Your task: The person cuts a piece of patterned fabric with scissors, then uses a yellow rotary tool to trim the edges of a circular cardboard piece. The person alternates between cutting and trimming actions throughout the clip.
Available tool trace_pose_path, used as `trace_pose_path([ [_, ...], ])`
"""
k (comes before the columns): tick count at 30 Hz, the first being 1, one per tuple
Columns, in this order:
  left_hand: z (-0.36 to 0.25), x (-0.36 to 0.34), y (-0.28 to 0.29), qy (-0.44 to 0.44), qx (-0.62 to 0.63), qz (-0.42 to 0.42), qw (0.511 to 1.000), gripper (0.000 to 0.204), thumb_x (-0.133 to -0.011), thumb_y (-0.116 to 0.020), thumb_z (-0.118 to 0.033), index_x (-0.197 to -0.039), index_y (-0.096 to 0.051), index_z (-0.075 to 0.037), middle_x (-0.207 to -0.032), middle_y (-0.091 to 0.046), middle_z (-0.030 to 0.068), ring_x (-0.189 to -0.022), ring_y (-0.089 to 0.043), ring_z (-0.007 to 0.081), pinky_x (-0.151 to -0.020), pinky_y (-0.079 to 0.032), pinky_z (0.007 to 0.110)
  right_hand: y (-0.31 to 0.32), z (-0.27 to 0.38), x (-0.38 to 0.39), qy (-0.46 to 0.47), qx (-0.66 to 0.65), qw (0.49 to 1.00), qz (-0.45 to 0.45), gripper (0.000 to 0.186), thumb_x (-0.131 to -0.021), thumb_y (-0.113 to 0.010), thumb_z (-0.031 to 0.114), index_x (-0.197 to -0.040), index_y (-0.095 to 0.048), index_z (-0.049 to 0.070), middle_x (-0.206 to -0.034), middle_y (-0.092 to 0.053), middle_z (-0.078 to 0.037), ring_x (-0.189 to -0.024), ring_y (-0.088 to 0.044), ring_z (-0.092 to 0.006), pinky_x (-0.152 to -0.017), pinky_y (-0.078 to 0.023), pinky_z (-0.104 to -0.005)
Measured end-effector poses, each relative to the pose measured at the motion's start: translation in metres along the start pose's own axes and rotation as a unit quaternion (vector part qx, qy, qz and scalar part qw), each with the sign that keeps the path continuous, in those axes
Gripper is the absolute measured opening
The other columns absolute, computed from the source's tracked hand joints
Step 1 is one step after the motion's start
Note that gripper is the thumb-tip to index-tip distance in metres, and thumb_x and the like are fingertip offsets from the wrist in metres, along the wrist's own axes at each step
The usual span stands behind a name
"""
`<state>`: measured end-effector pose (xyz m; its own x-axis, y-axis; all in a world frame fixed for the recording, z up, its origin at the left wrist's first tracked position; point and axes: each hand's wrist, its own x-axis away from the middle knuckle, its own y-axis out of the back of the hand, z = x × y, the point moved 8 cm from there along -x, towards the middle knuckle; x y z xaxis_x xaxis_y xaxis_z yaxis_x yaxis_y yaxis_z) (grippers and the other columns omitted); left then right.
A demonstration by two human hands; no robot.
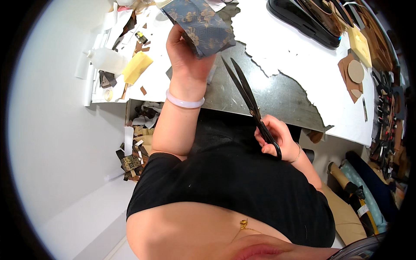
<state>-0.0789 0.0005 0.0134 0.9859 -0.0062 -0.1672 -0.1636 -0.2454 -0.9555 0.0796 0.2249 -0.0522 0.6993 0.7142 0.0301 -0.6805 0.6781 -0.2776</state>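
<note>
Raised at the top middle of the head view, my left hand [188, 63] has its fingers closed on a piece of blue-grey material [203, 24] printed with tan flowers, which hides part of the fingers. At the right of centre, my right hand [277, 132] grips the handles of long black scissors [245, 86]. The blades are slightly parted and point up toward the material, with their tips just below its lower right corner, over the grey metal worktop [294, 104].
White torn-edged paper [299, 60] covers much of the worktop, with a black device [303, 21] at top right and brown cut pieces [355, 71] below it. At left are a translucent bottle [108, 60] and yellow paper [138, 66]. Fabric rolls [359, 195] stand lower right, scraps [132, 162] lower left.
</note>
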Motion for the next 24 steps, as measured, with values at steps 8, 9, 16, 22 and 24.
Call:
trace_pose_path([
  [8, 0.014, 0.005, -0.028, 0.045, 0.088, 0.082, 0.992, 0.042, -0.094, -0.065, -0.026, -0.129, -0.055, -0.005, -0.112, -0.059, 0.0087, -0.105, -0.059, 0.0227, -0.097, -0.047, 0.039, -0.007, 0.005, -0.005, 0.025, 0.022, 0.999, 0.01, 0.051, -0.078, -0.09, 0.032, -0.101, -0.055, 0.002, -0.072, -0.051, 0.001, -0.064, -0.046, -0.006, -0.059, -0.037, -0.0213],
  [9, 0.014, 0.006, -0.033, 0.049, 0.107, 0.074, 0.99, 0.041, -0.094, -0.065, -0.024, -0.129, -0.054, -0.005, -0.111, -0.06, 0.0079, -0.105, -0.059, 0.0216, -0.095, -0.047, 0.038, -0.005, 0.003, -0.005, 0.025, 0.023, 0.999, 0.006, 0.051, -0.078, -0.09, 0.032, -0.101, -0.055, 0.002, -0.072, -0.051, 0.001, -0.064, -0.046, -0.0061, -0.059, -0.038, -0.0213],
  [16, 0.023, 0.011, -0.045, 0.058, 0.123, 0.071, 0.988, 0.037, -0.097, -0.062, -0.022, -0.13, -0.054, -0.005, -0.105, -0.06, 0.0041, -0.098, -0.059, 0.0169, -0.087, -0.046, 0.033, -0.004, 0.005, -0.005, 0.034, 0.023, 0.999, 0.0, 0.051, -0.078, -0.091, 0.031, -0.101, -0.056, 0.002, -0.072, -0.051, 0.001, -0.063, -0.047, -0.0065, -0.058, -0.038, -0.0214],
  [22, 0.028, 0.012, -0.046, 0.064, 0.095, 0.076, 0.991, 0.041, -0.098, -0.061, -0.023, -0.134, -0.053, -0.006, -0.101, -0.055, 0.0022, -0.093, -0.055, 0.0147, -0.083, -0.044, 0.031, -0.007, 0.007, -0.009, 0.045, 0.016, 0.999, 0.01, 0.051, -0.078, -0.091, 0.03, -0.1, -0.055, 0.002, -0.071, -0.051, 0.001, -0.063, -0.047, -0.0065, -0.058, -0.039, -0.0212],
  [24, 0.03, 0.014, -0.049, 0.065, 0.096, 0.071, 0.991, 0.041, -0.098, -0.061, -0.023, -0.135, -0.052, -0.006, -0.101, -0.054, 0.002, -0.093, -0.054, 0.0142, -0.083, -0.044, 0.031, -0.008, 0.008, -0.01, 0.046, 0.017, 0.999, 0.01, 0.05, -0.077, -0.091, 0.03, -0.099, -0.055, 0.002, -0.071, -0.051, 0.0, -0.062, -0.047, -0.0064, -0.058, -0.038, -0.0211],
])
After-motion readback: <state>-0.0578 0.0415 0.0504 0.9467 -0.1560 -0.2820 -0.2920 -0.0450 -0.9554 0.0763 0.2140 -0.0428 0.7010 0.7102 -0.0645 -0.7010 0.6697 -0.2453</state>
